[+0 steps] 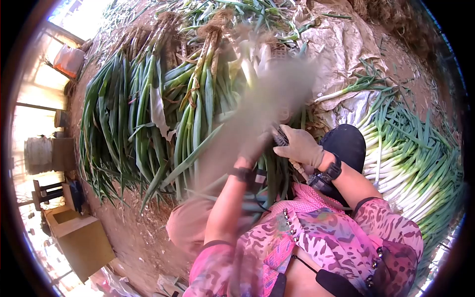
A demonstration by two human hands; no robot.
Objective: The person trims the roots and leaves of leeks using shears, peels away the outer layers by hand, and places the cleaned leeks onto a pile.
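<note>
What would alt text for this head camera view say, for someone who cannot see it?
A person's hands, the left hand blurred by motion and the beige-gloved right hand beside it, work above long green leeks heaped on brown earth; a stack of cleaner white-stalked leeks lies to the right.

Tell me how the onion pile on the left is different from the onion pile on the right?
The left pile has brown roots and floppy, messy leaves; the right pile shows clean white stalks. The left pile is loose and tangled; the right pile is stacked neatly side by side. Both are long green onions.
</note>
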